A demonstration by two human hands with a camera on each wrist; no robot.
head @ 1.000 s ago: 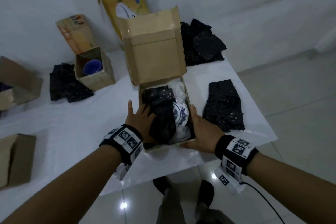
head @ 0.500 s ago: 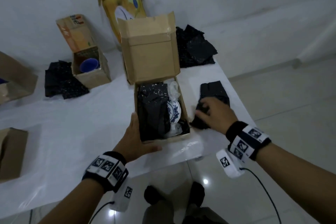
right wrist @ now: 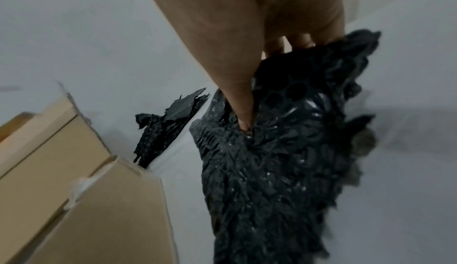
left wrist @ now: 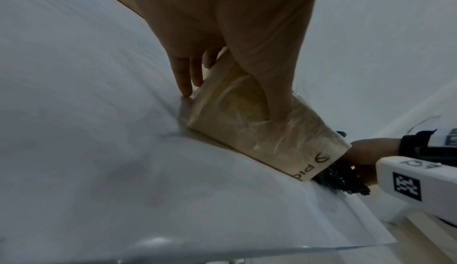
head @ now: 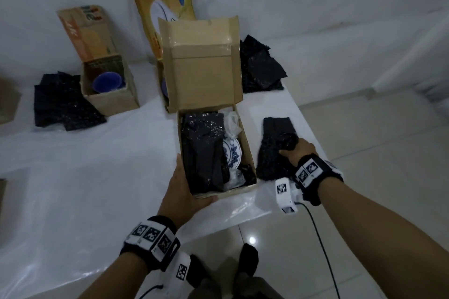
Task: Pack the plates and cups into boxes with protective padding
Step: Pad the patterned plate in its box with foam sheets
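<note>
- The open cardboard box sat near the desk's front edge, toward its right end, lid flap standing upright at the back.
- Inside it, a black bubble-wrap bundle filled the left part; a blue-and-white plate stood on edge to its right, with clear plastic behind it.
- The left hand held the box's near-left corner, straight fingers along the left wall and thumb lying across the front face; its grip was flat rather than curled.
- The right hand had its grip closed on a sheet of black bubble wrap, thumb dug into the crumpled material, just beside the box's right wall at the desk's right edge.
- More black padding lay at the back right corner and another pile toward the back left.
- A smaller open box near the back edge held a blue cup.
- A yellow printed box stood behind the open box.
</note>
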